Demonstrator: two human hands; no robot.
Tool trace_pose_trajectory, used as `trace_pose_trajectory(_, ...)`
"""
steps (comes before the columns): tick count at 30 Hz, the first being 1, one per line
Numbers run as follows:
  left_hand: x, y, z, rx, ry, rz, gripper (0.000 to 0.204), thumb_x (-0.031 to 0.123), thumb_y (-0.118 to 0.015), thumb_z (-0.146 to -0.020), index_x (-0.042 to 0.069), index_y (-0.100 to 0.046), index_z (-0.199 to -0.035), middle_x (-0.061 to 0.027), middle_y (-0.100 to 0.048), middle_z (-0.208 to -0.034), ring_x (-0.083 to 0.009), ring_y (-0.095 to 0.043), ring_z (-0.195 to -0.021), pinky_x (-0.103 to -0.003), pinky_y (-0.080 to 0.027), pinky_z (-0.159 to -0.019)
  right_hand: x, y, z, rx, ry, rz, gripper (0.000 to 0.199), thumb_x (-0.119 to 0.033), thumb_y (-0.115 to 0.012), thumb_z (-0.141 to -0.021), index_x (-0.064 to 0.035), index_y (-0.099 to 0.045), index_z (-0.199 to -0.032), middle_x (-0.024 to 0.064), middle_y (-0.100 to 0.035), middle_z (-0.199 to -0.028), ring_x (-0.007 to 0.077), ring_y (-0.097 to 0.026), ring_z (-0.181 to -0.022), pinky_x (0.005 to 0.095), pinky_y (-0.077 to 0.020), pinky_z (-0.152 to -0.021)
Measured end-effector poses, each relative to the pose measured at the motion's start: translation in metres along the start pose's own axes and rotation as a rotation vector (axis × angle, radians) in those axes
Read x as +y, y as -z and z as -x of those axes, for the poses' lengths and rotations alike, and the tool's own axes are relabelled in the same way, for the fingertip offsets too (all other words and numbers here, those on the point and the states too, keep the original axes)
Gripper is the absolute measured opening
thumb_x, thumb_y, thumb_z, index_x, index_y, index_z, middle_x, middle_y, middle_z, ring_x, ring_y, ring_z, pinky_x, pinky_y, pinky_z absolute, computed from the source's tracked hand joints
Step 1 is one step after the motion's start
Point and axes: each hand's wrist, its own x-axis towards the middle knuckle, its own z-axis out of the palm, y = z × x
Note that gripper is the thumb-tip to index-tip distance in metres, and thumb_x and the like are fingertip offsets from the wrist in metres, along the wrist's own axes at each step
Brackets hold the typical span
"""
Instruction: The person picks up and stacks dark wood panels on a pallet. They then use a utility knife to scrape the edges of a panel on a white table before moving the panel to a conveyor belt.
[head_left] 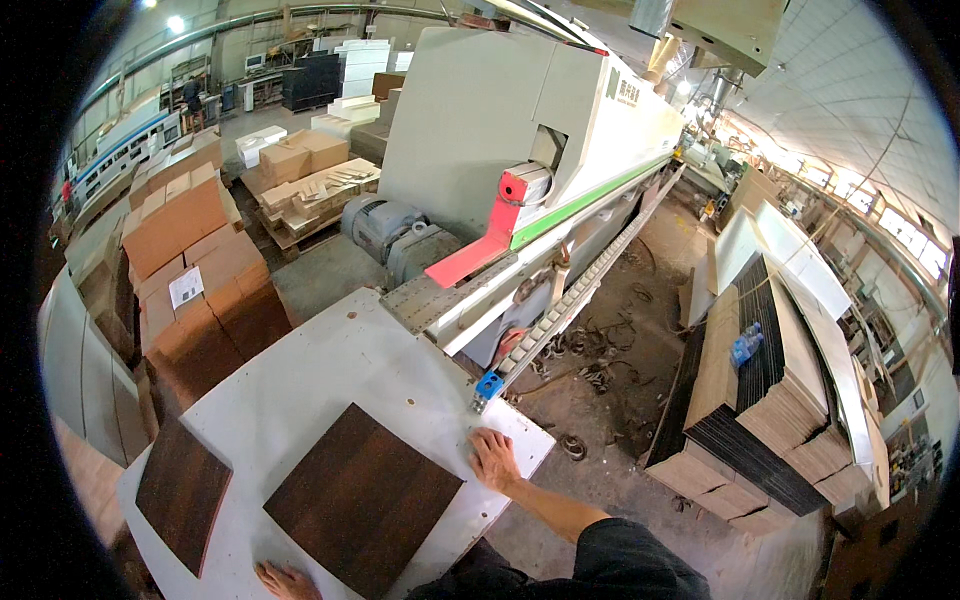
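Observation:
A dark brown wood-grain panel [365, 497] lies flat on a light grey tabletop [300, 390]. A second, narrower dark brown panel [183, 495] lies farther left, apart from it. My right hand [492, 460] rests palm down on the tabletop, just right of the big panel's right corner, fingers spread and nothing held. At the lower edge of the picture, my left hand [285, 580] lies beside the same panel's lower left edge. Its fingers are stretched out, with the wrist cut off by the frame.
Ahead stands a large grey-white machine [465, 120] with a red guard [470, 260], a conveyor track [590, 280] and a blue end block [489, 385]. Brown cartons [210, 285] stand at left. Stacked boards [765, 400] at right carry a plastic bottle [746, 344]. Scraps litter the floor [610, 350].

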Motion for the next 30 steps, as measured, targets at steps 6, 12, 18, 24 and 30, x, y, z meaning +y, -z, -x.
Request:
trace_pose_trajectory(6,-0.005,-0.013,0.005,-0.018,-0.033,-0.056,0.043,0.023,-0.061,-0.09,-0.004,-0.06,-0.123,-0.0288,-0.056,-0.131,-0.0466,-0.052,-0.122,-0.059,-0.046,-0.097,0.005,0.002,-0.001,0.012,0.005,0.002,0.046,-0.016,-0.064,-0.084,-0.0079,-0.052,-0.128,0.0141,-0.049,-0.132,0.0341,-0.044,-0.125,0.0502,-0.0364,-0.102)
trace_pose_trajectory(12,-0.039,-0.058,0.02,0.002,0.092,0.124,0.049,0.0,-0.06,-0.082,-0.007,-0.052,-0.129,-0.0286,-0.044,-0.145,-0.0443,-0.039,-0.137,-0.051,-0.032,-0.115,0.001,-0.011,-0.007,0.015,-0.021,-0.005,0.047,-0.015,-0.065,-0.083,-0.0083,-0.054,-0.128,0.0164,-0.049,-0.134,0.036,-0.045,-0.125,0.0516,-0.0371,-0.101)
trace_pose_trajectory(18,-0.013,-0.019,0.006,-0.048,0.132,0.159,0.053,0.0,-0.062,-0.076,-0.007,-0.051,-0.128,-0.0294,-0.046,-0.141,-0.046,-0.041,-0.134,-0.054,-0.033,-0.112,0.003,-0.012,0.002,0.007,-0.017,-0.021,0.046,-0.015,-0.063,-0.08,-0.0042,-0.055,-0.125,0.0205,-0.053,-0.131,0.0409,-0.044,-0.125,0.0558,-0.0327,-0.103)
trace_pose_trajectory(24,0.002,0.0,-0.003,-0.133,0.227,0.157,0.048,0.007,-0.062,-0.081,-0.006,-0.051,-0.126,-0.0279,-0.039,-0.147,-0.0438,-0.031,-0.141,-0.055,-0.024,-0.116,-0.001,-0.013,-0.003,-0.028,0.016,0.017,0.047,-0.022,-0.055,-0.089,-0.0029,-0.05,-0.132,0.0203,-0.047,-0.137,0.0414,-0.043,-0.124,0.0563,-0.0301,-0.104)
trace_pose_trajectory(30,0.009,0.0,-0.001,-0.105,0.221,0.159,0.048,0.007,-0.062,-0.081,-0.006,-0.049,-0.125,-0.0273,-0.039,-0.146,-0.0433,-0.03,-0.141,-0.053,-0.024,-0.117,0.003,-0.011,-0.006,-0.032,0.003,-0.014,0.047,-0.021,-0.057,-0.087,-0.0036,-0.05,-0.13,0.0194,-0.047,-0.137,0.041,-0.042,-0.125,0.0568,-0.0289,-0.105)
